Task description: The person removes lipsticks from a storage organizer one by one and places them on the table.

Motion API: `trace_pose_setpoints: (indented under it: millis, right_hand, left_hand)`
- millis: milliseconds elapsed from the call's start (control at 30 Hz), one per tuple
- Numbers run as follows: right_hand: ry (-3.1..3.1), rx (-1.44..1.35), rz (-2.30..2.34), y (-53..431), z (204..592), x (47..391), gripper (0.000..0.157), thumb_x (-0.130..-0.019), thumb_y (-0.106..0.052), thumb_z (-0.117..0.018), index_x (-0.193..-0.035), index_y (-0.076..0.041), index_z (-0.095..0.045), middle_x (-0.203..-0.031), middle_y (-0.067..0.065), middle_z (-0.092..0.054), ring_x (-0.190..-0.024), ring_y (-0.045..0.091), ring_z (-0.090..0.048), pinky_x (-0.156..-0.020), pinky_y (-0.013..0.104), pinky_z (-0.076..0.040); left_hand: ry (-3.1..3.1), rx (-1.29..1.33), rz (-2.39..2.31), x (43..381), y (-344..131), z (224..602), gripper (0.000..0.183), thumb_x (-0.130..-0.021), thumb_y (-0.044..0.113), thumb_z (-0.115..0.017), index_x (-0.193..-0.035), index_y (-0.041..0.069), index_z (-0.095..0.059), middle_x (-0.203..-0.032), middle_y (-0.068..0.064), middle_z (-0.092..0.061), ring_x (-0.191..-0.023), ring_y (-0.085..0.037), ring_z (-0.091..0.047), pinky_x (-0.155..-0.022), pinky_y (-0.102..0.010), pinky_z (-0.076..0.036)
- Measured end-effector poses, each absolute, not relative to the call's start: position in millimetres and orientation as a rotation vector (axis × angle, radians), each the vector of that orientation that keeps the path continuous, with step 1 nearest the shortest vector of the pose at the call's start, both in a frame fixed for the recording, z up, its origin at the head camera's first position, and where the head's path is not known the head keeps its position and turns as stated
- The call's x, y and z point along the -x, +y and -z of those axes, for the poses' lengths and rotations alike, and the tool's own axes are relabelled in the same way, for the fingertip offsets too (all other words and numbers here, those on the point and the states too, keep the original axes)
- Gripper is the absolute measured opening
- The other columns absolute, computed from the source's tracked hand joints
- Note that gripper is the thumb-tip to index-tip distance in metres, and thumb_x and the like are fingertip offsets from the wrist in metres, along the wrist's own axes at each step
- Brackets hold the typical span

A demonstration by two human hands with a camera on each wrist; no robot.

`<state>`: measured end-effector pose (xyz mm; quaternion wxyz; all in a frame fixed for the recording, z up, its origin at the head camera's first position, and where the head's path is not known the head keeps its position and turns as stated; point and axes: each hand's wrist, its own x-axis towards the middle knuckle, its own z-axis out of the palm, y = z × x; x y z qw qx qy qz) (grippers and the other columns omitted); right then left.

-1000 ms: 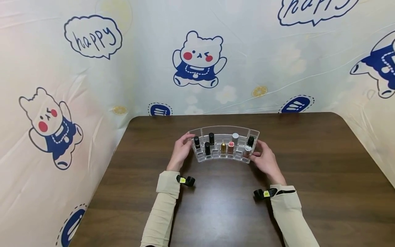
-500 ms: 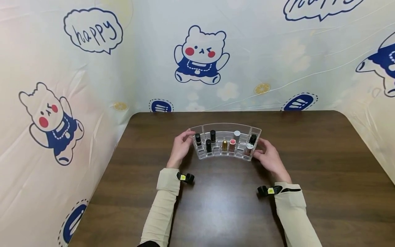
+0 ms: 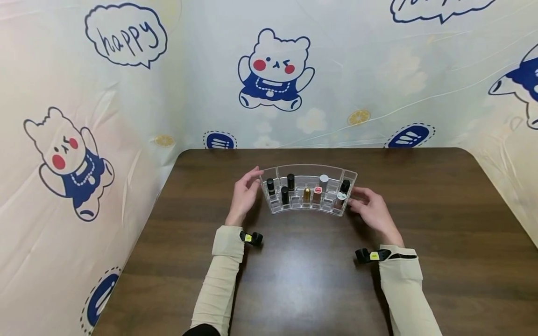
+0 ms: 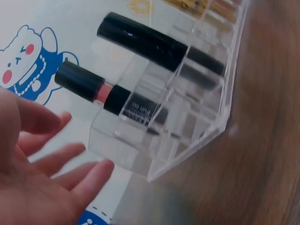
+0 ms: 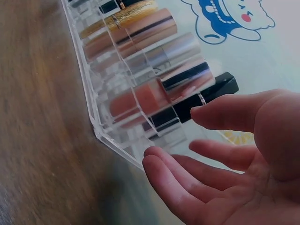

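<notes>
A clear, curved lipstick organizer stands on the table, its tiered slots partly filled with upright lipsticks. Black tubes stand toward its left side, and a gold tube near the middle. At the right end a pink lipstick with a shiny cap stands beside a black one. My left hand is by the organizer's left end; the left wrist view shows its fingers loosely spread, holding nothing. Beside the right end, my right hand has relaxed fingers and thumb apart, fingertips close to the clear wall.
The brown wooden table spreads around the organizer. Behind and to the sides hangs a printed cloth with bears. Black wrist cameras are strapped over both sleeves.
The right hand has drawn slightly away to the right from the organizer. The left hand stays near its left end. The head view has tilted slightly downward.
</notes>
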<state>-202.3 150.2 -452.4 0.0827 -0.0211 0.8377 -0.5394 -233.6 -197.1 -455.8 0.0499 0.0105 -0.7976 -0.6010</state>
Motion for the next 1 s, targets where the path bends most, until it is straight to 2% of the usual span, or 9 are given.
trace_pose_setpoints:
  millis: [167,267,367,533,700,800,900,1000]
  right_hand:
    - [2.536,0.096,1.615,155,450,202,0.041,-0.097,-0.011,-0.055,-0.131,0.01,-0.051,-0.123,0.032,-0.06,-0.089,0.008,-0.067,-0.075,0.019,-0.056]
    - [2.581,0.103,1.592,157,446,201,0.039,-0.097,-0.014,-0.055,-0.128,0.009,-0.054,-0.119,0.031,-0.062,-0.086,0.007,-0.067,-0.073,0.018,-0.055]
    - [2.631,0.081,1.576,157,443,200,0.038,-0.098,-0.019,-0.056,-0.125,0.007,-0.058,-0.116,0.029,-0.064,-0.084,0.01,-0.066,-0.072,0.019,-0.055]
    - [2.706,0.055,1.583,155,438,199,0.036,-0.097,-0.023,-0.058,-0.122,0.003,-0.062,-0.111,0.024,-0.067,-0.082,0.003,-0.061,-0.07,0.016,-0.052]
    - [2.819,0.141,1.583,151,432,201,0.034,-0.096,-0.026,-0.059,-0.119,-0.001,-0.064,-0.112,0.018,-0.067,-0.087,-0.007,-0.054,-0.076,0.008,-0.045]
    - [2.843,0.168,1.592,148,428,204,0.035,-0.095,-0.027,-0.061,-0.12,-0.002,-0.064,-0.114,0.018,-0.067,-0.092,-0.002,-0.056,-0.078,0.007,-0.043]
    - [2.835,0.156,1.56,145,425,209,0.039,-0.095,-0.029,-0.061,-0.123,-0.002,-0.061,-0.117,0.017,-0.065,-0.099,0.012,-0.058,-0.081,0.009,-0.043]
    - [2.804,0.139,1.507,142,424,213,0.044,-0.095,-0.031,-0.06,-0.128,-0.001,-0.057,-0.122,0.02,-0.062,-0.107,0.028,-0.057,-0.087,0.023,-0.045]
  left_hand:
    - [-2.477,0.204,1.726,233,-202,456,0.048,-0.089,-0.008,-0.047,-0.134,0.005,-0.055,-0.151,-0.007,-0.043,-0.143,-0.024,-0.035,-0.115,-0.047,-0.031]
    - [-2.55,0.313,1.648,231,-205,455,0.059,-0.084,-0.009,-0.049,-0.141,0.008,-0.048,-0.154,-0.004,-0.039,-0.147,-0.021,-0.026,-0.116,-0.048,-0.028]
    - [-2.626,0.363,1.568,229,-206,455,0.064,-0.084,-0.006,-0.053,-0.145,0.013,-0.043,-0.157,0.001,-0.034,-0.15,-0.018,-0.018,-0.118,-0.049,-0.025]
    - [-2.762,0.419,1.379,230,-208,457,0.066,-0.089,0.011,-0.059,-0.15,0.015,-0.035,-0.161,0.003,-0.025,-0.152,-0.021,-0.01,-0.117,-0.057,-0.019]
    - [-2.89,0.447,1.181,229,-206,460,0.078,-0.088,0.04,-0.065,-0.154,0.017,-0.028,-0.163,0.006,-0.015,-0.152,-0.021,-0.003,-0.117,-0.059,-0.018]
    - [-2.951,0.429,1.092,228,-205,461,0.091,-0.084,0.055,-0.066,-0.155,0.018,-0.023,-0.164,0.009,-0.01,-0.152,-0.019,0.0,-0.117,-0.059,-0.019]
    - [-3.002,0.413,0.995,229,-204,463,0.102,-0.078,0.063,-0.067,-0.156,0.017,-0.019,-0.164,0.01,-0.006,-0.152,-0.02,0.001,-0.116,-0.06,-0.02]
    - [-3.032,0.411,0.907,229,-203,465,0.109,-0.074,0.066,-0.069,-0.156,0.016,-0.018,-0.164,0.007,-0.005,-0.152,-0.022,0.001,-0.114,-0.063,-0.02]
